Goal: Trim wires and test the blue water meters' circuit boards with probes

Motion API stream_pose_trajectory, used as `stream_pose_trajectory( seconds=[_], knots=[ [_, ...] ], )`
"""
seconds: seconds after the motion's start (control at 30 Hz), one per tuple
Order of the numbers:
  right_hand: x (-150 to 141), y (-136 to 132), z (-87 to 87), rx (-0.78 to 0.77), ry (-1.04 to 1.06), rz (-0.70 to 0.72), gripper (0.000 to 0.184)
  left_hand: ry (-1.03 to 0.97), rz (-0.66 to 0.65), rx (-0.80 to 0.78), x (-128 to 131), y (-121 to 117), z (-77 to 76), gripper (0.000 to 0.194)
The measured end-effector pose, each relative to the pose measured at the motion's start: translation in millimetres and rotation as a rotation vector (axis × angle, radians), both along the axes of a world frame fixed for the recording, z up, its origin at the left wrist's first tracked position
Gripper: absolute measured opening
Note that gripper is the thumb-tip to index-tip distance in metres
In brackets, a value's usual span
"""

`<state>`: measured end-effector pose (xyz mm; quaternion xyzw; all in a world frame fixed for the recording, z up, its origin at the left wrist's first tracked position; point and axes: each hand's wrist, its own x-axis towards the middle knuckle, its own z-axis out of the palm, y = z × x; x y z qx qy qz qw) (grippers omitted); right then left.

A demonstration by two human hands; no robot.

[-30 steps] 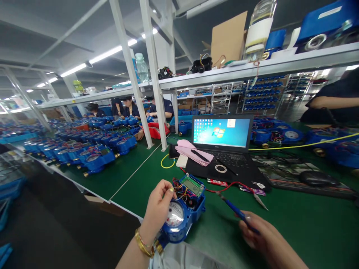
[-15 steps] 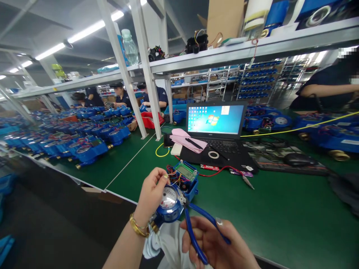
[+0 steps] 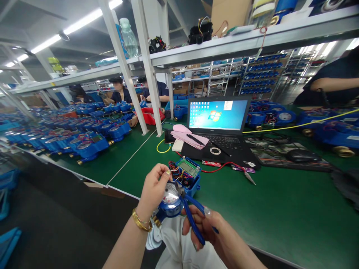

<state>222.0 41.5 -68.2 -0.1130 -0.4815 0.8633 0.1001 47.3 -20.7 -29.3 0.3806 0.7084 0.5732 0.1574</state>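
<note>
A blue water meter (image 3: 170,210) with a round clear dial lies at the bench's near edge. Its box stands open, showing a green circuit board with a display (image 3: 188,168) and a tangle of thin coloured wires (image 3: 183,176). My left hand (image 3: 153,188) is closed in a pinch on thin wires beside the box, above the dial. Wrapped round the blue handles of wire cutters (image 3: 193,220) is my right hand (image 3: 207,226). The cutters' jaws are over the dial's right side, near the wires; whether they touch a wire I cannot tell.
Behind the meter stand a laptop (image 3: 217,116), pink cloths (image 3: 189,137), batteries (image 3: 211,163) and a red lead (image 3: 221,166). A mouse (image 3: 303,156) lies to the right. Rows of blue meters (image 3: 86,144) fill the left bench. Metal posts (image 3: 150,74) hold a shelf overhead.
The cutters' handles have come closer together in my right hand, and the jaws have shifted slightly up and left. My left hand keeps its pinch by the wires. The view has tilted slightly.
</note>
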Motion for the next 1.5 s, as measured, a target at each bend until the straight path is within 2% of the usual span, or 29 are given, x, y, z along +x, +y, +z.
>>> stream_pose_trajectory(
  seconds=[0.13,0.3,0.43,0.67,0.73,0.87,0.93,1.03,1.1,1.17,1.27,1.33,1.4,1.5],
  knots=[
    [-2.3,2.5,-3.7,0.032,-0.011,0.005,0.054,0.008,-0.001,-0.001,-0.3,-0.1,-0.2,0.016],
    [-4.0,5.0,-0.3,0.058,-0.007,-0.001,0.058,0.021,-0.007,-0.005,-0.3,-0.7,-0.3,0.015],
    [-5.4,6.0,-0.7,0.098,-0.028,-0.033,0.052,0.026,-0.012,-0.009,-0.7,-0.7,-0.7,0.015],
    [0.5,6.1,-6.8,0.012,0.101,-0.002,0.051,0.027,-0.021,-0.022,-1.9,-1.0,-1.4,0.017],
    [6.4,6.1,-4.8,0.002,0.133,0.014,0.057,0.034,-0.026,-0.033,-2.4,-1.6,-0.6,0.017],
    [24.6,15.5,-4.6,-0.031,0.159,0.040,0.081,0.062,-0.028,-0.089,-1.6,-3.2,5.5,0.018],
    [36.0,26.8,-7.2,0.055,0.113,-0.006,0.081,0.085,-0.025,-0.129,-0.1,-3.6,10.2,0.018],
    [51.6,45.2,-10.3,0.300,0.006,-0.156,0.071,0.121,-0.023,-0.200,2.1,-3.2,17.6,0.019],
    [57.4,52.4,-10.1,0.389,-0.026,-0.224,0.064,0.136,-0.034,-0.247,2.8,-2.2,21.9,0.023],
    [58.0,53.6,-8.9,0.334,0.029,-0.235,0.061,0.147,-0.058,-0.286,3.1,-0.8,25.4,0.026],
    [51.5,49.4,-7.0,0.123,0.180,-0.146,0.059,0.159,-0.090,-0.316,3.8,2.1,29.0,0.030],
    [45.9,48.3,-5.1,0.062,0.233,-0.110,0.058,0.161,-0.098,-0.326,5.2,4.4,30.2,0.030],
    [41.6,51.0,-0.3,0.148,0.209,-0.122,0.059,0.164,-0.092,-0.334,7.3,6.5,30.6,0.029],
    [38.5,59.9,14.7,0.526,0.078,-0.166,0.056,0.179,-0.057,-0.332,11.8,8.1,29.9,0.025]
  ],
)
